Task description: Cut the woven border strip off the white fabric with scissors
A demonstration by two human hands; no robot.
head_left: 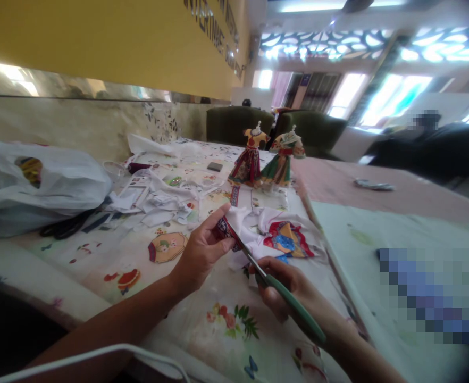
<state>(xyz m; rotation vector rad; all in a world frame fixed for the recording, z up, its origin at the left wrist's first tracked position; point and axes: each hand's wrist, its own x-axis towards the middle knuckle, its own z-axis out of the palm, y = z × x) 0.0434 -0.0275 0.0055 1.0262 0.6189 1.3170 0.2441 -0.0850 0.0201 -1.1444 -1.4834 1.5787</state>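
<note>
Between thumb and fingers my left hand pinches a white fabric piece with a red and dark patterned trim. My right hand is closed around green-handled scissors, whose blades lie along the trim beside my left thumb. How far the blades are apart I cannot tell. Just beyond the hands, white cloth with a red, blue and yellow printed figure spreads on the table. A peach cut-out piece with a red edge appears left of my left hand.
Two miniature dresses on stands rise at the back. White paper and fabric scraps lie at the left, near a bulging white plastic bag. A white cable crosses the front. A small dark flat block sits farther back.
</note>
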